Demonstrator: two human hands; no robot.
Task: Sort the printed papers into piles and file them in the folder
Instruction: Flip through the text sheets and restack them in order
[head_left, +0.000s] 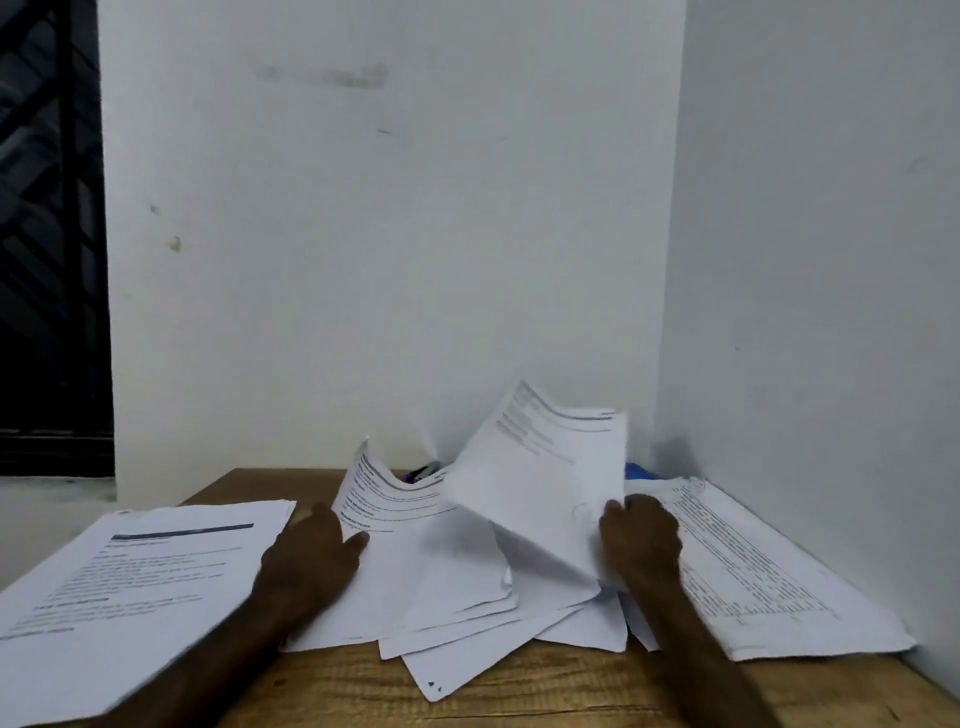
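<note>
Left hand (311, 551), right hand (641, 535) among papers (457, 587) (blurred)

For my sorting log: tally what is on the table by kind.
Paper groups: 3 (left pile, middle heap, right pile)
Hands: 2 (left hand, right hand)
Unidentifiable small objects at the wall: 2 (dark object, blue object)
Total: 7

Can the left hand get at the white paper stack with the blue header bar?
Probably yes: left hand rests on loose sheets right beside that blue-headed white paper stack, nothing between.
</note>
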